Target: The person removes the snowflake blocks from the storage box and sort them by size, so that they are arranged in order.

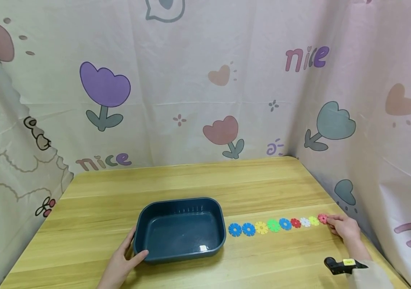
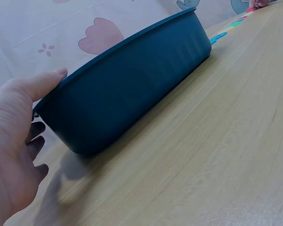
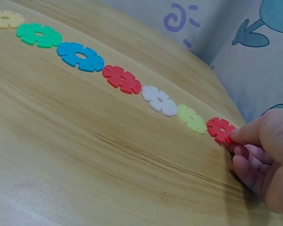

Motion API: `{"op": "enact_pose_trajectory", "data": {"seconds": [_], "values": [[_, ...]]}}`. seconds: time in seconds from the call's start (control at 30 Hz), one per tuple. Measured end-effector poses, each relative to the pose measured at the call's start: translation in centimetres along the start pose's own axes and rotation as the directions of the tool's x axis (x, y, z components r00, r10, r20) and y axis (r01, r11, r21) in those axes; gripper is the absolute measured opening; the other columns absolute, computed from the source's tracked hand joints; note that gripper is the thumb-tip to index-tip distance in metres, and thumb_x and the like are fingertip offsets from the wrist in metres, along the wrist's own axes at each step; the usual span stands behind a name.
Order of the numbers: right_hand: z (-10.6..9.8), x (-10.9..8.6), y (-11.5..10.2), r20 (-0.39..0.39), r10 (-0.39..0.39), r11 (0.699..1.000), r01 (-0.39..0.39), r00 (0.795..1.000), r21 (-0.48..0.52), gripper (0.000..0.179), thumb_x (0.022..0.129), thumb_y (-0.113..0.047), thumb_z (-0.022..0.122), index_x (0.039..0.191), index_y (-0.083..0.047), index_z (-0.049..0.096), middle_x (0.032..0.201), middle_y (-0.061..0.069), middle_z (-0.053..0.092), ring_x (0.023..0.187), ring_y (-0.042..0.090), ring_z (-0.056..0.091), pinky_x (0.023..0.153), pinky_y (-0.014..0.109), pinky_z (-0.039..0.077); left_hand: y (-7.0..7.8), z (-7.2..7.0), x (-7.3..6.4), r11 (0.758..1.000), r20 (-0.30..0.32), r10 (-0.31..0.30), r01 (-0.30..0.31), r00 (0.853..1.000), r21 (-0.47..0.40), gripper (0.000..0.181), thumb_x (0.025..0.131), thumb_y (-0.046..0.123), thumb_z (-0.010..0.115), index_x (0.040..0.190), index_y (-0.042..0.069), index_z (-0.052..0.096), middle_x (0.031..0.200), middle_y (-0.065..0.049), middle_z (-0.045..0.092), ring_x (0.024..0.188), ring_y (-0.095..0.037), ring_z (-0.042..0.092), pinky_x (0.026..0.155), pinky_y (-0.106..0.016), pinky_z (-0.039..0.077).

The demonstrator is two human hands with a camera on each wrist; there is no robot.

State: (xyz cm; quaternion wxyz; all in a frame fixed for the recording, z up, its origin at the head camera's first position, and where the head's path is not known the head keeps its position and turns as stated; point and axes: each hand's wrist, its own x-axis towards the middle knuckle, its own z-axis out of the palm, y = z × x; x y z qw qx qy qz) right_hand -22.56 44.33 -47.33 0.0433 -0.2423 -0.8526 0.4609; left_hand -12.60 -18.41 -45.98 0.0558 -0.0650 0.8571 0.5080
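My left hand point(image 1: 119, 261) holds the near left corner of a dark blue plastic basin point(image 1: 176, 237), its thumb over the rim and its fingers along the outside wall. Nothing lies inside the basin. To its right, several notched, flower-shaped plastic discs form a row on the table. At the row's far right end, my right hand point(image 1: 346, 228) pinches a pinkish-red disc point(image 3: 220, 129) by its edge between thumb and fingers. Beside that one lie a yellow-green disc point(image 3: 191, 118), a white disc point(image 3: 159, 100) and a darker red disc point(image 3: 122, 79).
Further left the row continues with a blue disc point(image 1: 285, 224), a green disc point(image 1: 273, 225), a yellow disc point(image 1: 261, 228) and two more blue ones near the basin. The wooden table point(image 1: 263, 265) is bordered by a printed cloth point(image 1: 191, 80) behind and at the sides.
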Motion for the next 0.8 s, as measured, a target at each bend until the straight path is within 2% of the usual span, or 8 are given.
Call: {"op": "enact_pose_trajectory", "data": {"seconds": [0.37,0.47,0.6,0.7,0.8], "values": [[0.2,-0.2,0.1,-0.044,0.003,0.998,-0.001,0.999,0.057,0.035,0.089,-0.005,0.057,0.112,0.020,0.050,0.070,0.004,0.059,0.054,0.005,0.054,0.045,0.017,0.047,0.1,0.2,0.0,1.000,0.000,0.008,-0.008,1.000,0.000,0.084,0.087,0.035,0.063,0.150,0.013,0.012,0.150,-0.026,0.014,0.132,-0.049,0.018,0.100,-0.064,0.022],[0.2,-0.4,0.0,-0.047,-0.008,0.998,0.012,0.999,0.067,0.036,0.089,-0.005,0.057,0.113,0.021,0.050,0.070,0.005,0.060,0.055,0.004,0.055,0.046,0.019,0.049,0.0,0.2,-0.1,0.999,-0.003,0.014,-0.014,1.000,-0.028,0.082,0.088,0.033,0.063,0.150,0.011,0.013,0.150,-0.026,0.014,0.132,-0.049,0.017,0.101,-0.062,0.023],[0.5,-0.5,-0.7,-0.016,-0.025,0.997,0.026,1.000,0.077,0.039,0.090,-0.008,0.056,0.117,0.020,0.049,0.077,0.010,0.062,0.059,0.006,0.058,0.052,0.022,0.053,-0.3,-0.2,-0.1,0.994,-0.056,0.098,-0.100,0.994,-0.035,0.074,0.091,0.029,0.060,0.148,0.004,0.020,0.149,-0.023,0.020,0.132,-0.048,0.019,0.102,-0.058,0.024],[0.9,-0.2,-1.5,0.013,-0.060,0.996,0.059,0.998,0.070,0.043,0.091,-0.014,0.056,0.119,0.018,0.048,0.084,0.015,0.061,0.063,0.009,0.060,0.056,0.024,0.054,-0.3,-1.2,0.0,0.986,-0.101,0.164,-0.163,0.981,0.021,0.069,0.093,0.029,0.057,0.146,0.002,0.022,0.149,-0.022,0.023,0.131,-0.049,0.022,0.100,-0.061,0.023],[1.6,0.6,-2.1,0.029,-0.148,0.988,0.146,0.989,0.053,0.048,0.092,-0.025,0.057,0.120,0.014,0.050,0.090,0.015,0.063,0.066,0.006,0.061,0.053,0.025,0.053,0.2,-2.9,0.3,0.984,-0.120,0.171,-0.162,0.978,0.079,0.069,0.095,0.033,0.052,0.148,0.005,0.018,0.149,-0.024,0.019,0.129,-0.052,0.020,0.097,-0.067,0.020]]}}
